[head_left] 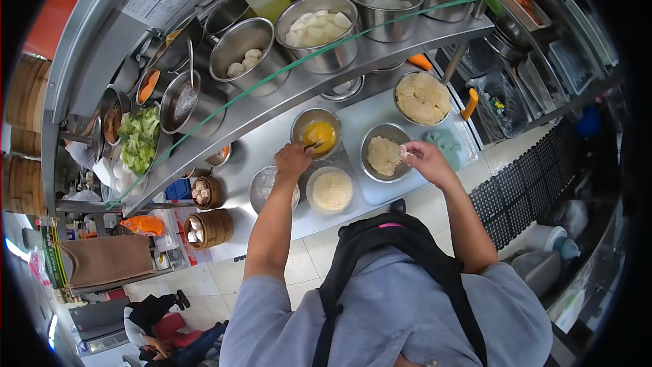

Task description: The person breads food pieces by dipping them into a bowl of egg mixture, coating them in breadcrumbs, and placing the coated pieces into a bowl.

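My left hand [293,160] is closed around a small dark utensil [314,145], whose end dips into beaten egg [320,134] in a metal bowl [297,122]. My right hand [426,164] pinches its fingers together at the right rim of another metal bowl [367,169]. Pale crumbs cling to those fingertips; what is between them is too small to name. A crumb-coated piece [384,156] lies in that bowl. Nearer me stands a bowl of pale crumbs [331,191]. Under my left forearm, a bowl [258,197] with white powder is partly hidden.
A bowl of pale breaded pieces [422,97] stands at the back right, beside a bluish cloth [443,147]. Above the counter runs a steel shelf [380,61] crowded with metal pots. Bamboo steamers [216,226] sit left. Another person [156,329] is at lower left.
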The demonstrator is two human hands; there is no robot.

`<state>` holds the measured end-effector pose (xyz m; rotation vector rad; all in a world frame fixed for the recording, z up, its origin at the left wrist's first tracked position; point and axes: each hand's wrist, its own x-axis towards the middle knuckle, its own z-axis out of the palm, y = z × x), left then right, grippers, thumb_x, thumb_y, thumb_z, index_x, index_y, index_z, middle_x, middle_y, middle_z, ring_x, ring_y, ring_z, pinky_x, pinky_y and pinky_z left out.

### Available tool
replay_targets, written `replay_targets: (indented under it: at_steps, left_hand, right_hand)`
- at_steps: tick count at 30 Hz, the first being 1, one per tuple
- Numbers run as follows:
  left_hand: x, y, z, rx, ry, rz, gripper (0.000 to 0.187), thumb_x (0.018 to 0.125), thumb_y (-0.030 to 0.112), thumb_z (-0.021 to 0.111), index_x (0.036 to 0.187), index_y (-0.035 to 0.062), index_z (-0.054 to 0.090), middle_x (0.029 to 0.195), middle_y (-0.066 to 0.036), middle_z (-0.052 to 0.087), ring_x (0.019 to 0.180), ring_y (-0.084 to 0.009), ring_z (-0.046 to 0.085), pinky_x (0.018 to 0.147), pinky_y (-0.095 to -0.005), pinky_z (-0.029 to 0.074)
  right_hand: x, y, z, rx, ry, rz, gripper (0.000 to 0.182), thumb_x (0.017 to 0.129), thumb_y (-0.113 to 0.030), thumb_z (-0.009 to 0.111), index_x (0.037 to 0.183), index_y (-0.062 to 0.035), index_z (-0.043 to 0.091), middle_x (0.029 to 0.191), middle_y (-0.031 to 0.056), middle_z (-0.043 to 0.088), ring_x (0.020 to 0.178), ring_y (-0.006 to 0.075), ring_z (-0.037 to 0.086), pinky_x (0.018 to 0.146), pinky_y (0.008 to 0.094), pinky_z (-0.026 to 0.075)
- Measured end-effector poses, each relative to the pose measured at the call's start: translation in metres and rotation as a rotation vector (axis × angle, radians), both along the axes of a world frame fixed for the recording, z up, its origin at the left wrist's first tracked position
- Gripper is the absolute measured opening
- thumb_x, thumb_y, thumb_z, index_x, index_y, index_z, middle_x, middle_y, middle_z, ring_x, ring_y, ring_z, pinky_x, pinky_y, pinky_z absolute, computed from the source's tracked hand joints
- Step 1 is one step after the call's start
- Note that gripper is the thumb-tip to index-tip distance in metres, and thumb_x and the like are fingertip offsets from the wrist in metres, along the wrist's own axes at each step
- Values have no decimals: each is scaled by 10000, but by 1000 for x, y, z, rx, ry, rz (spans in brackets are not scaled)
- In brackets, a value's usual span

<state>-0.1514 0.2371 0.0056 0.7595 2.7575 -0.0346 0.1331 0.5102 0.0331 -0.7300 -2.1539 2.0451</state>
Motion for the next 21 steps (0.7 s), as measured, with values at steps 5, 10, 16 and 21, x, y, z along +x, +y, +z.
replay_targets:
  at_steps: [5, 10, 16, 21]
  left_hand:
    - [-8, -7, 40, 294, 30, 61, 317, 921, 434, 660, 953, 144, 781, 968, -139, 752, 931, -378, 716, 837, -480, 564]
    - [-8, -16, 81, 422, 66, 68, 328, 919, 431, 679, 908, 120, 782, 850, -151, 742, 880, -379, 710, 794, -480, 547]
    - [3, -20, 58, 456, 156, 89, 357, 947, 457, 619, 986, 139, 777, 1000, -156, 747, 961, -375, 698, 839, -491, 543]
    - [25, -20, 5, 503, 187, 126, 343, 940, 463, 597, 965, 173, 777, 924, -151, 746, 901, -365, 717, 788, -495, 559]
  right_hand:
    - [-15, -24, 22, 111, -107, 122, 301, 906, -165, 698, 1158, 0, 689, 980, 92, 730, 873, 120, 670, 775, 305, 538]
    - [-71, -117, 3, 498, 224, 517, 265, 828, -98, 689, 1084, -30, 697, 1040, 173, 713, 1005, 331, 705, 867, 407, 563]
    - [-110, -189, -103, 1006, 45, 772, 368, 841, -125, 671, 1207, -98, 679, 1321, 201, 605, 1152, 388, 649, 951, 477, 539]
    - [-115, -200, -89, 1173, 1, 725, 336, 957, -232, 560, 1267, -166, 671, 1402, 167, 552, 1229, 339, 616, 1015, 504, 495]
